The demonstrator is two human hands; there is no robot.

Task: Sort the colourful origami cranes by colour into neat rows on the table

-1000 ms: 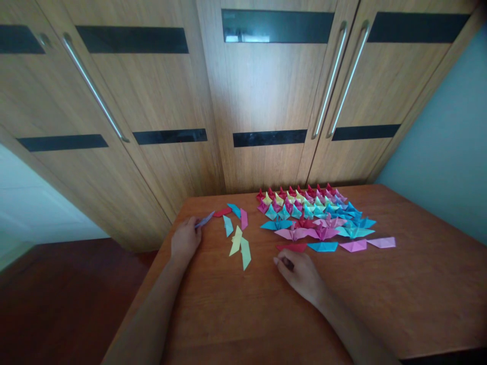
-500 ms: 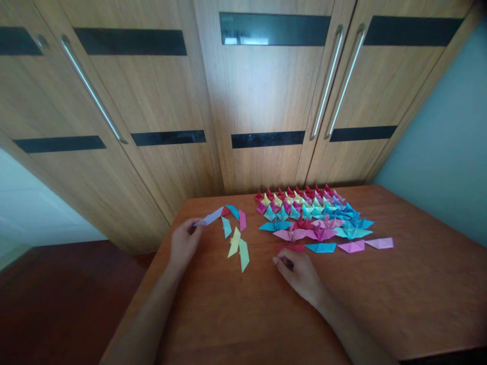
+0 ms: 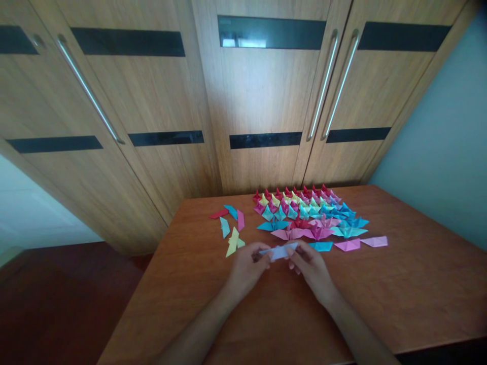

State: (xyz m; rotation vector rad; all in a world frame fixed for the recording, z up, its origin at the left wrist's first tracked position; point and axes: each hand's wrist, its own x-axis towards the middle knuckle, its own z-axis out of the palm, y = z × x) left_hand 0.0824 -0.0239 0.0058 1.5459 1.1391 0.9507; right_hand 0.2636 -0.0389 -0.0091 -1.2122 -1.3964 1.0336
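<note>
A pale lavender folded paper piece (image 3: 280, 252) is stretched between my two hands above the table. My left hand (image 3: 249, 266) pinches its left end, and my right hand (image 3: 310, 266) pinches its right end. Just behind my right hand lie a blue folded paper piece (image 3: 320, 246), a magenta one (image 3: 347, 245) and a pale pink one (image 3: 375, 242) in a row. To the left rest loose folded pieces: a red one (image 3: 219, 214), a light-blue one (image 3: 224, 227), a pink one (image 3: 241, 220) and a yellow one (image 3: 232, 242). My left hand partly hides a green piece (image 3: 240, 243).
Rows of folded paper cranes (image 3: 304, 213) in several colours stand at the back of the brown wooden table (image 3: 414, 284). Behind it rise wooden cabinet doors (image 3: 262, 91) with long metal handles. A pale wall (image 3: 437, 137) borders the right side.
My left hand has brought the lavender piece from the table's left side to the middle. My right hand has shifted slightly and taken hold of its other end.
</note>
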